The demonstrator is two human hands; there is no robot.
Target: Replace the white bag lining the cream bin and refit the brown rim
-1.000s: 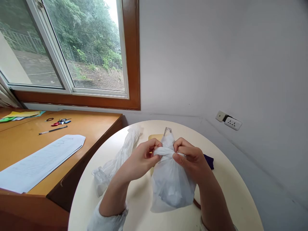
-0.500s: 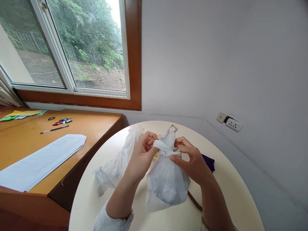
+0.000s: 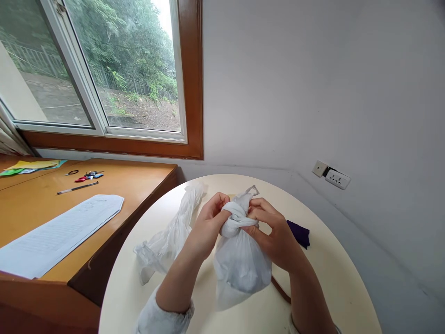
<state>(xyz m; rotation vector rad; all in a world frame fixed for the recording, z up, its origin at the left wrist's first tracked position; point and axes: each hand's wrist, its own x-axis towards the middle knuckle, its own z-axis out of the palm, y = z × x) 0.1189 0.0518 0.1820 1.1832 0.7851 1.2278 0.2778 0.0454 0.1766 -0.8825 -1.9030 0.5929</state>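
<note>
A white plastic bag (image 3: 243, 269) with something bulky inside hangs between my hands over the round table. Its neck is twisted into a loose loop below the gathered top end. My left hand (image 3: 212, 222) pinches the left side of that loop, thumb over the plastic. From the right, my right hand (image 3: 271, 227) grips the twisted band with thumb and fingers. What fills the bag is only a dim shape through the plastic. Left of my left hand lies a second crumpled, clear-white plastic bag (image 3: 174, 227).
The cream round table (image 3: 333, 287) bears a dark purple cloth (image 3: 299, 233) on the right and a brown strap (image 3: 281, 290), partly hidden. On the wooden desk (image 3: 146, 174) at left are papers (image 3: 69, 232), a pen (image 3: 77, 188) and keys (image 3: 91, 175). A wall socket (image 3: 337, 178) is behind.
The loop around the bag's neck has become rounder and more bunched on its left side. My right hand has shifted slightly left, and more of the purple cloth shows.
</note>
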